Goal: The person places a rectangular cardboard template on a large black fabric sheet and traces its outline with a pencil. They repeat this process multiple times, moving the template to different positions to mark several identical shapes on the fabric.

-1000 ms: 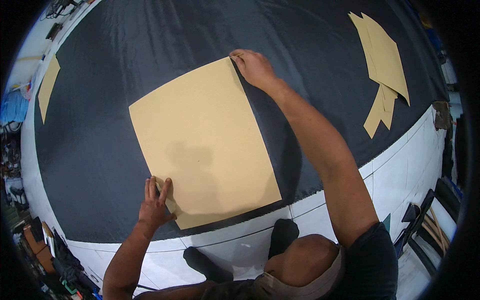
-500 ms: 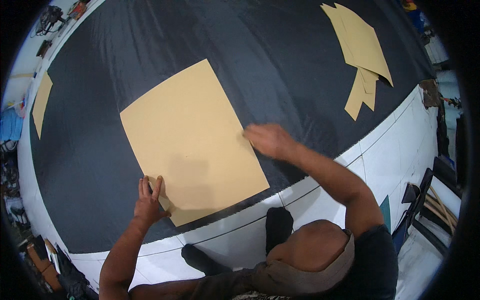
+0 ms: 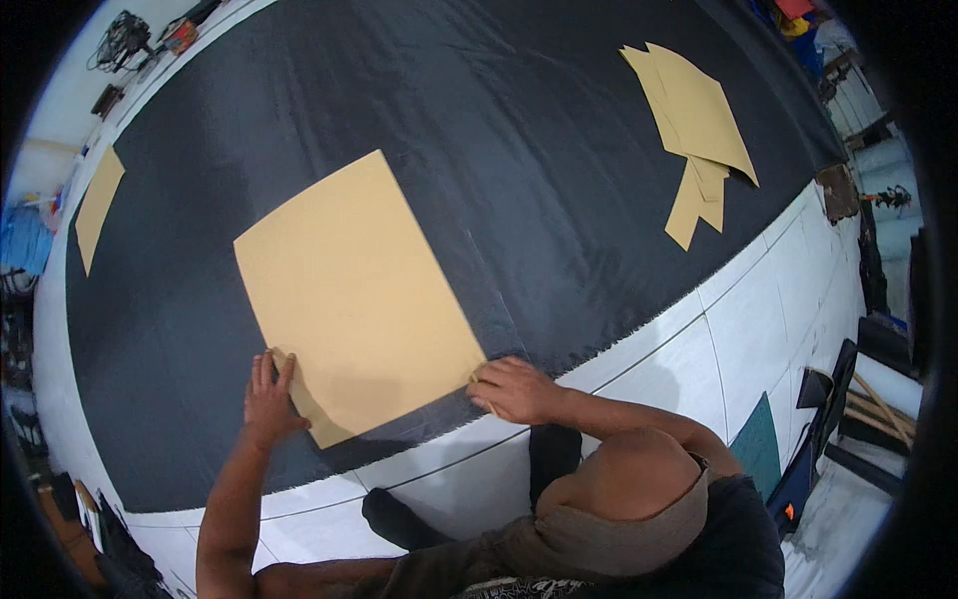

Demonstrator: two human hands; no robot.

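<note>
Tan sheet: large and four-sided, the sheet (image 3: 349, 290) lies flat near the middle of the dark cloth (image 3: 569, 230), one corner pointing towards the near edge. Set within easy reach of both arms, I'd say.
Left hand: the left hand (image 3: 267, 399) rests on the sheet's left edge, towards the near corner, fingers spread wide, no object seen in its grip. Reads as a weight, there to stop the sheet sliding.
Right hand: the right hand (image 3: 514, 389) is at the near right corner, fingers drawn in narrow around a small thin tan piece (image 3: 486, 405); too small to tell what. Kept low against the edge, probably so the sheet can guide it.
Cloth: spread over the white tiled floor (image 3: 639, 369), perhaps for width; a brown block (image 3: 836, 193) sits by its right corner, maybe as a weight.
Far right: tan cut pieces (image 3: 699, 115) overlap in a loose pile, apparently parked out of the way.
Far left: one narrow tan piece (image 3: 100, 210) lies alone by the cloth's edge, well apart from the sheet; reason unclear.
</note>
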